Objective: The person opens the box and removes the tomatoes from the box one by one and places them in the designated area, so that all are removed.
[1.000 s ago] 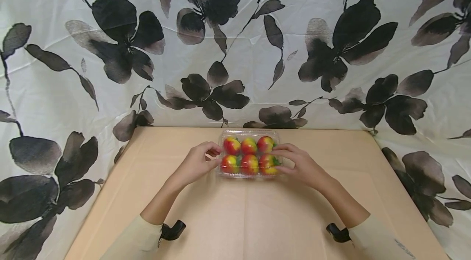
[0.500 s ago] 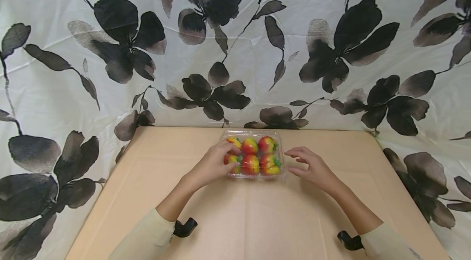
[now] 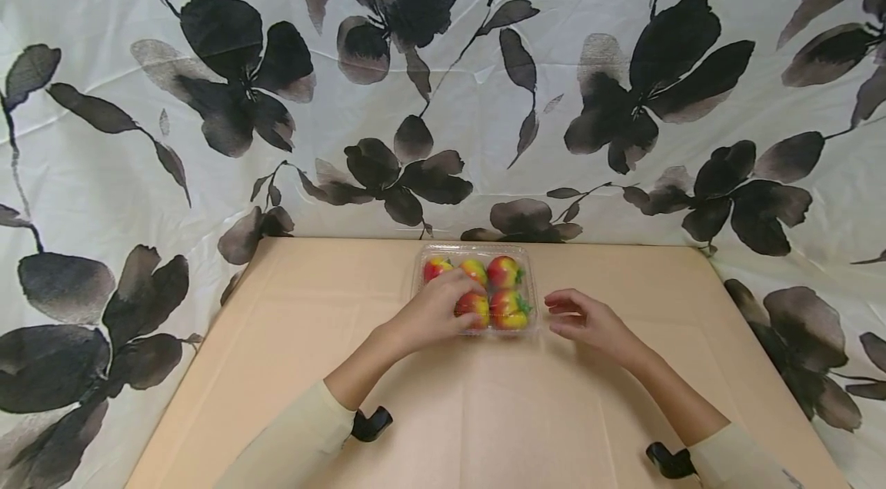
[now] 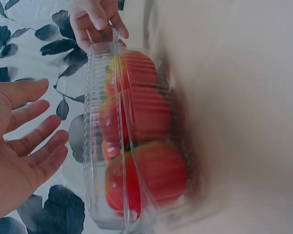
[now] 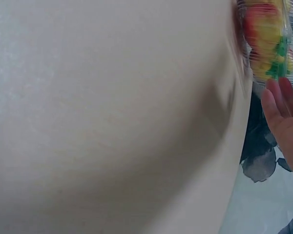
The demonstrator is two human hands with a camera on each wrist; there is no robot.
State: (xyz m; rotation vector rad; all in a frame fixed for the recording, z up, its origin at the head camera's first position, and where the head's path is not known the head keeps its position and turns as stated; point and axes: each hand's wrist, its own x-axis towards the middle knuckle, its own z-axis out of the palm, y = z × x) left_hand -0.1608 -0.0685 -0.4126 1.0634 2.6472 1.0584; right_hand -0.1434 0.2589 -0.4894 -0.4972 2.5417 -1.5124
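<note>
Appeared a screened-off workspace of indeterminable room type; was backed across the upper frame by white floral cloth (image 3: 484,128) and occupied at lower centre by a tan table (image 3: 477,412).

Cream sleeves (image 3: 294,431), black wrist cameras (image 3: 371,424)

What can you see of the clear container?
The clear container looks like plastic, rectangular, with ribbed sides, and seems closed. Inside are six red-and-yellow fruits in two rows of three. It lies flat on the table, near the far edge. The left hand hovers over its front-left part, with no clear contact; the right hand is apart, off its right end.
</note>
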